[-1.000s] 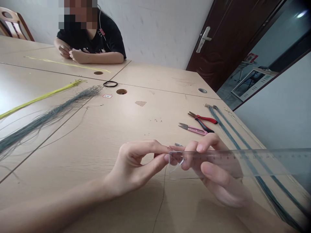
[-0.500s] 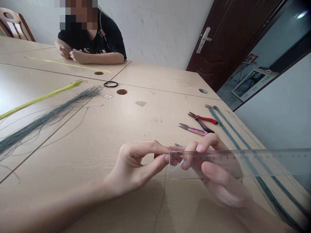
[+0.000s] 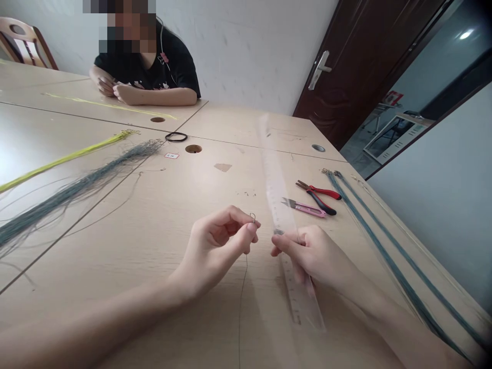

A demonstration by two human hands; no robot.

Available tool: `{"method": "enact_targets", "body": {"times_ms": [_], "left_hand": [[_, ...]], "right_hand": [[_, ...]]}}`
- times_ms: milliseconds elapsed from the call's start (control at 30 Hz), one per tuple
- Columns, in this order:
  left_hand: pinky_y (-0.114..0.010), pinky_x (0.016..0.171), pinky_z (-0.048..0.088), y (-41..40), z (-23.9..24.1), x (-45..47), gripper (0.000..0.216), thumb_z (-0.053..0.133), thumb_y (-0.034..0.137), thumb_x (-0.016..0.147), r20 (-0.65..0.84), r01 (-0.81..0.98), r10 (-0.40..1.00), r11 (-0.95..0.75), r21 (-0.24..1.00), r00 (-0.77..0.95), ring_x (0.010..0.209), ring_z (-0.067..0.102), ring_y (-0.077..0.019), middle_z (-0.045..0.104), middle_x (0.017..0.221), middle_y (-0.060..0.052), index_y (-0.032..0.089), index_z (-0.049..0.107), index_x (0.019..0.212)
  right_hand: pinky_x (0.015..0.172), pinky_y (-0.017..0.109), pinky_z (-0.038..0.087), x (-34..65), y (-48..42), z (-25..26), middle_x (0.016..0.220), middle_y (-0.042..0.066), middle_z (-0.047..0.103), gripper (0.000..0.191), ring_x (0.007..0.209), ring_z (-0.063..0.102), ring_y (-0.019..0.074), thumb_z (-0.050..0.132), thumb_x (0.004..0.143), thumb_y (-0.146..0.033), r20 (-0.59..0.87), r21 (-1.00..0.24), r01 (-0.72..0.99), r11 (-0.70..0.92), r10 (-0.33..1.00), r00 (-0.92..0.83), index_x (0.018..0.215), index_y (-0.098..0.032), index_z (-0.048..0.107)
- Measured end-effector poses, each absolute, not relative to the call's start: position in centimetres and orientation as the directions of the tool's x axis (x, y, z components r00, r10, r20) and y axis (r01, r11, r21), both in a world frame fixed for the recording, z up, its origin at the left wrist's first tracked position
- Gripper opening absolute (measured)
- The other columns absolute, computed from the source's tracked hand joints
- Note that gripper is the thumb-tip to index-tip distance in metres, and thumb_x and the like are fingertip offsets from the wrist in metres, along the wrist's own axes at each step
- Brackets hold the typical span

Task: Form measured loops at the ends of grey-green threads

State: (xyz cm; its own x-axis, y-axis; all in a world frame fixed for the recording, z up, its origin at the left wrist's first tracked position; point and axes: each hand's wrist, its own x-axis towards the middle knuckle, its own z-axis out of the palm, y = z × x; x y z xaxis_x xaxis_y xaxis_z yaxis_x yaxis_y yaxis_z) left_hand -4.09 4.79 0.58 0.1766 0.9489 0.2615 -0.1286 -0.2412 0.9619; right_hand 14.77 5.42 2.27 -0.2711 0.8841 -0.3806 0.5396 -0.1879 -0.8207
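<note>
My left hand (image 3: 219, 241) pinches the end of a thin grey cord (image 3: 241, 302), whose small metal ring sticks up above the fingertips while the cord hangs down toward me. My right hand (image 3: 311, 256) is closed around a long clear plastic ruler (image 3: 279, 205), which now runs from near me away across the table. The two hands are a short gap apart above the wooden table (image 3: 172, 215).
Pink thread snips (image 3: 303, 206) and red-handled pliers (image 3: 319, 193) lie right of the ruler. Grey cords (image 3: 384, 251) run along the right edge; a grey bundle (image 3: 73, 192) and yellow cords (image 3: 65, 156) lie left. A black band (image 3: 176, 136) lies beyond. Another person (image 3: 146, 72) sits opposite.
The ruler has swung from lying crosswise in front of me to pointing away along the table. My hands have separated; the left still pinches the cord end.
</note>
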Motion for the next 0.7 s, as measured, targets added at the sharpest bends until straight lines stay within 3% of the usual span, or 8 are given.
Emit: {"method": "enact_targets", "body": {"times_ms": [67,233,400,500,567,633,700], "left_hand": [[-0.017,0.053,0.041,4.8,0.5,-4.1,0.016,0.053,0.016,0.085,0.261,-0.131,0.948,-0.240,0.962,0.182,0.056,0.049,-0.0063,0.054,0.063,0.003,0.016,0.056,0.070],[-0.015,0.053,0.041,5.1,0.2,-4.0,0.014,0.054,0.016,0.085,0.252,-0.133,0.946,-0.228,0.964,0.205,0.059,0.050,-0.0059,0.056,0.066,0.003,0.016,0.057,0.072],[-0.016,0.054,0.040,5.3,0.2,-4.0,0.013,0.054,0.019,0.085,0.211,-0.111,0.946,-0.189,0.976,0.244,0.058,0.049,-0.0054,0.056,0.065,0.004,0.015,0.057,0.073],[-0.018,0.056,0.039,5.4,0.3,-4.0,0.013,0.053,0.020,0.085,0.165,-0.045,0.921,-0.160,0.986,0.354,0.060,0.048,-0.0068,0.055,0.065,0.003,0.014,0.057,0.074],[-0.020,0.058,0.038,5.5,0.4,-3.9,0.013,0.053,0.020,0.084,0.097,0.024,0.887,-0.121,0.992,0.451,0.062,0.047,-0.0081,0.054,0.065,0.002,0.014,0.058,0.074],[-0.021,0.057,0.037,5.6,0.4,-3.8,0.013,0.053,0.020,0.083,0.013,0.080,0.849,-0.065,0.995,0.527,0.062,0.045,-0.0088,0.052,0.065,0.002,0.013,0.057,0.074],[-0.020,0.055,0.034,5.6,0.4,-3.6,0.013,0.052,0.020,0.082,-0.052,0.118,0.823,-0.019,0.993,0.565,0.061,0.043,-0.0085,0.049,0.063,0.003,0.012,0.056,0.073]], "right_hand": [[0.026,0.017,0.028,14.5,5.4,2.1,0.037,-0.003,0.050,0.040,0.024,0.043,0.0080,0.047,0.085,-0.051,-0.432,-0.760,0.618,-0.201,0.867,-0.249,0.072,-0.016,0.060],[0.028,0.018,0.028,14.2,5.5,1.4,0.039,-0.003,0.054,0.039,0.024,0.041,0.0076,0.041,0.087,-0.044,-0.412,-0.568,0.818,-0.088,0.891,-0.190,0.057,-0.018,0.046],[0.038,0.023,0.022,14.3,6.0,0.9,0.039,-0.002,0.042,0.046,0.036,0.037,0.0098,0.046,0.082,-0.046,-0.238,-0.456,0.890,0.017,0.961,-0.140,0.048,-0.019,0.034],[0.045,0.025,0.023,14.6,5.9,1.2,0.045,-0.002,0.043,0.040,0.045,0.038,0.0130,0.047,0.081,-0.054,-0.088,-0.398,0.917,0.022,0.994,-0.061,0.061,-0.020,0.047],[0.048,0.026,0.028,14.8,5.5,1.7,0.050,-0.003,0.046,0.035,0.047,0.041,0.0129,0.044,0.084,-0.054,-0.021,-0.505,0.860,0.077,0.995,-0.101,0.077,-0.021,0.053],[0.046,0.024,0.033,14.8,4.9,2.2,0.057,-0.004,0.048,0.030,0.047,0.043,0.0106,0.042,0.088,-0.050,0.009,-0.707,0.686,0.171,0.972,-0.233,0.089,-0.022,0.054],[0.044,0.021,0.035,14.7,4.4,2.5,0.063,-0.004,0.049,0.023,0.049,0.045,0.0087,0.043,0.090,-0.043,0.030,-0.833,0.508,0.218,0.935,-0.353,0.095,-0.024,0.054]]}}
